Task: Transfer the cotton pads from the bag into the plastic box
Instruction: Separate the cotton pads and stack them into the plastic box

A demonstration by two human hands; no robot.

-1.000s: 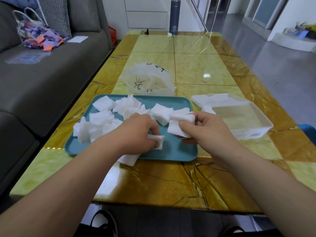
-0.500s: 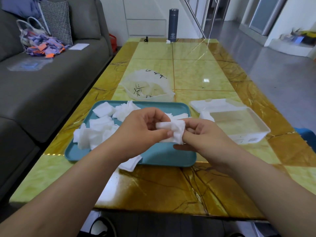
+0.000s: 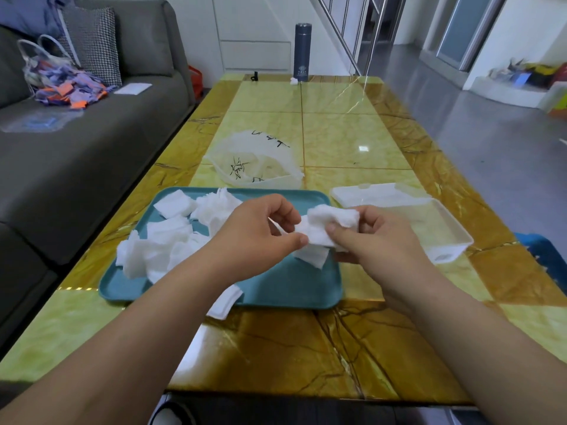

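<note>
Both hands hold a small stack of white cotton pads (image 3: 325, 231) above the right part of a teal tray (image 3: 285, 286). My right hand (image 3: 368, 240) grips the stack from the right. My left hand (image 3: 260, 231) pinches its left edge. More loose cotton pads (image 3: 165, 240) lie heaped on the tray's left half. One pad (image 3: 224, 305) hangs over the tray's near rim. The clear plastic box (image 3: 448, 240) stands open just right of the tray, its lid (image 3: 368, 191) lying behind it. The crumpled clear bag (image 3: 254, 161) sits beyond the tray.
A yellow marble table (image 3: 337, 142) carries everything. A dark flask (image 3: 303, 52) stands at its far end. A grey sofa (image 3: 76, 154) runs along the left, with a bag of coloured scraps on it. Grey floor and a blue object lie to the right.
My left hand lifted off the tray and joined the right one at the held pads. Both hands rose slightly and the stack shifted a little toward the box.
</note>
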